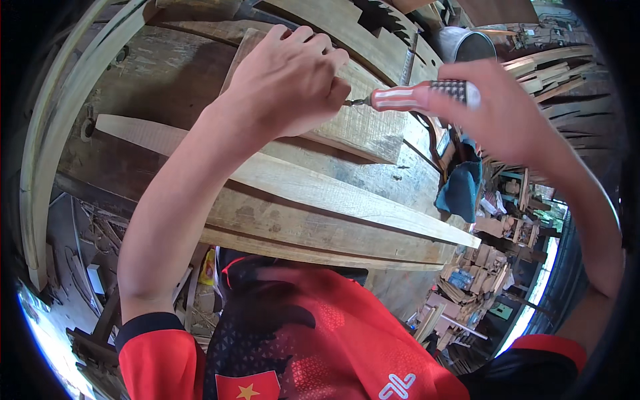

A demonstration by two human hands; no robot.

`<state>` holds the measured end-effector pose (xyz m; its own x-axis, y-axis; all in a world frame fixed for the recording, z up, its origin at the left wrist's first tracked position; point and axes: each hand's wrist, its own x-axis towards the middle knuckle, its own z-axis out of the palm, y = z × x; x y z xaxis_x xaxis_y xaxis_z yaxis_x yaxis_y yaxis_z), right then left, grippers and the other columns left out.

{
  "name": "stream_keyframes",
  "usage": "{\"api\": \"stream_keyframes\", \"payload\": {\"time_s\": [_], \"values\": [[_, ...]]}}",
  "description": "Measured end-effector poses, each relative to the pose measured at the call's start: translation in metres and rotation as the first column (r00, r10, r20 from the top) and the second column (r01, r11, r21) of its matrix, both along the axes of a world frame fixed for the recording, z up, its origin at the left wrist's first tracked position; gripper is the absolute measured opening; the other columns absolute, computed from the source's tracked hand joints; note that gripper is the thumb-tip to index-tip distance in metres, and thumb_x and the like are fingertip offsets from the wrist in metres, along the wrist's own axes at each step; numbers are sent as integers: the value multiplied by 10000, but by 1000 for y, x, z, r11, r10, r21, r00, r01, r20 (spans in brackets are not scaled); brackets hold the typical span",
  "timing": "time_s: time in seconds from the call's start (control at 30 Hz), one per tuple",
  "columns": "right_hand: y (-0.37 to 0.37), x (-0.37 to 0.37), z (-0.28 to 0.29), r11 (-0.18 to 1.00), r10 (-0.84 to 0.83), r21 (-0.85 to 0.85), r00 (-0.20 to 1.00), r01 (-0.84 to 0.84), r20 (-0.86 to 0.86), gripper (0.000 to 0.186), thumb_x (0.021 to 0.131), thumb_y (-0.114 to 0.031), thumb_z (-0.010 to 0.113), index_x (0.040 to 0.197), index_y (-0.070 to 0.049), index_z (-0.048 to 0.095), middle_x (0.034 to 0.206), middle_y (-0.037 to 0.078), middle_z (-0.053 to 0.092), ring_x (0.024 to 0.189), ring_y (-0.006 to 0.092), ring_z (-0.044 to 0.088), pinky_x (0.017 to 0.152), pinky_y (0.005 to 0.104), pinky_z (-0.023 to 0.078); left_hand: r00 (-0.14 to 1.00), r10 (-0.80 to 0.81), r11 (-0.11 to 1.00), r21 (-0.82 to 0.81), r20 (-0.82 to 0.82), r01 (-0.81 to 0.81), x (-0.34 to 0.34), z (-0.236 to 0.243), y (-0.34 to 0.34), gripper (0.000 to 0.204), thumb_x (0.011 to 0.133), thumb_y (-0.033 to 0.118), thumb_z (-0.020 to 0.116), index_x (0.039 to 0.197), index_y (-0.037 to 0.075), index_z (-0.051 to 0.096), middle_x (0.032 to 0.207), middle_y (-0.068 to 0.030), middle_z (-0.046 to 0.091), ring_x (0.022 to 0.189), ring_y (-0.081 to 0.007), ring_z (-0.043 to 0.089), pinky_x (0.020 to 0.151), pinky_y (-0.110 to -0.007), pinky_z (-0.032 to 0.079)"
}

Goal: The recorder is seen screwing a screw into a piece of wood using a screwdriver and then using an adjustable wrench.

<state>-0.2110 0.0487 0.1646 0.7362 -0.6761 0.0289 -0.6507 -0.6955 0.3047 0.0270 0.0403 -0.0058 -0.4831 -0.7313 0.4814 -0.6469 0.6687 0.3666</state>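
Note:
My left hand (pixel 293 83) is curled over a pale wooden block (pixel 370 137) on the workbench, its thumb and forefinger at a dark bit; anything inside its fingers is hidden. My right hand (pixel 490 110), blurred, grips a screwdriver-like tool (pixel 393 99) with a red, white and checkered handle, held horizontally with the bit pointing left into that pinch. A long tapered pale plank (pixel 347 200) lies nearer me along the bench (pixel 147 80).
Curved wooden strips (pixel 60 100) stand at the left. A toothed blade (pixel 373 20) lies at the back beside a metal bucket (pixel 467 47). A blue cloth (pixel 460 187) is at the bench's right. Piles of offcuts (pixel 467 287) fill the right background.

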Motion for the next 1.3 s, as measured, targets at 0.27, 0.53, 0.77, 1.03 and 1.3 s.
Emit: {"api": "stream_keyframes", "payload": {"time_s": [0.27,0.53,0.77,1.03,1.3], "values": [[11,42,23,732,-473,414,841,541,-263,513,908,-456,780,1111,-5,641,917,73,647,692,184,620,622,372,449,998,-11,990,-138,60,19,2,-6,-3,248,927,229,574,1074,60,680,1047,-126,682,974,-301,626,958,-434,464],[16,46,26,918,314,-1,727,-397,-611,342,852,-380,738,1031,-116,615,870,-8,561,766,98,668,590,276,490,999,-52,996,-67,-8,51,0,-4,-5,284,949,218,544,1161,65,656,1108,-113,672,1033,-301,608,976,-430,458],[7,53,23,931,316,92,653,-354,-688,339,912,-390,703,1041,-91,610,821,12,584,663,133,656,584,279,500,998,-55,998,8,10,54,-3,6,-1,224,950,184,571,1117,61,659,1067,-111,666,1015,-297,606,914,-421,452],[-35,60,34,174,-650,634,572,753,-500,667,972,-617,607,756,9,689,594,107,597,452,250,604,417,392,450,997,-72,997,16,41,72,-5,7,-5,230,904,102,575,1121,42,619,1040,-114,650,1012,-297,602,924,-416,448],[5,51,28,972,207,184,911,-148,-356,408,911,-399,720,1081,-40,626,867,83,594,824,213,674,687,344,523,1000,-26,999,-25,4,27,-3,5,-4,196,991,144,530,1121,26,617,1018,-120,658,1002,-294,615,929,-415,460]]}}
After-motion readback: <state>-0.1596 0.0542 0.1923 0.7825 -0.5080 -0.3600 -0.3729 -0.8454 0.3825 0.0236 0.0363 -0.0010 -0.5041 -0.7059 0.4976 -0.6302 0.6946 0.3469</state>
